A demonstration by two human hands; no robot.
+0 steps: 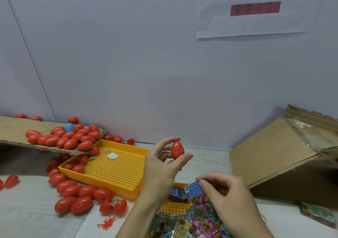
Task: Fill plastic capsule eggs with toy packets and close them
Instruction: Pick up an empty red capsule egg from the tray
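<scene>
My left hand (161,166) holds a closed red capsule egg (177,150) upright between thumb and fingertips, above the table. Lower right, my right hand (226,192) pinches a blue toy packet (194,189) over a yellow tray (173,207) heaped with several colourful packets (192,223). An opened red egg (113,206) with something inside lies on the table at the lower left.
A yellow perforated tray (117,172) sits in the middle with a few red eggs (78,167). Several closed red eggs (73,195) lie left of it and on a cardboard flap (14,130). One blue egg (69,127) is among them. A cardboard box (278,157) stands right. An orange rubber toy (107,223) lies near.
</scene>
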